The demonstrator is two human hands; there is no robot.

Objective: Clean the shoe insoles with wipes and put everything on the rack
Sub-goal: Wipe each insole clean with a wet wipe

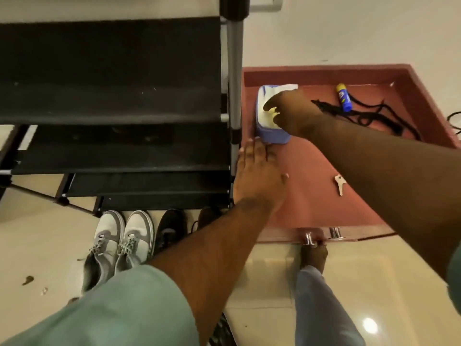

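One head-worn wide-angle view looks steeply down, close over the red cabinet top; rack at left.

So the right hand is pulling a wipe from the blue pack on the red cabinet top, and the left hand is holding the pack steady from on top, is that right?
Not quite. In the head view the left hand lies flat on the red cabinet top, fingertips against the near end of the blue pack, not on top. The right hand is pulling a wipe.

- Wipes pack: blue, with white wipes showing on top.
- Rack: black shelves, silver poles.
- Cabinet top: reddish brown.
- Sneakers: grey and white.
- Tube: blue and yellow, perhaps a glue stick.
- Sleeves: pale green.
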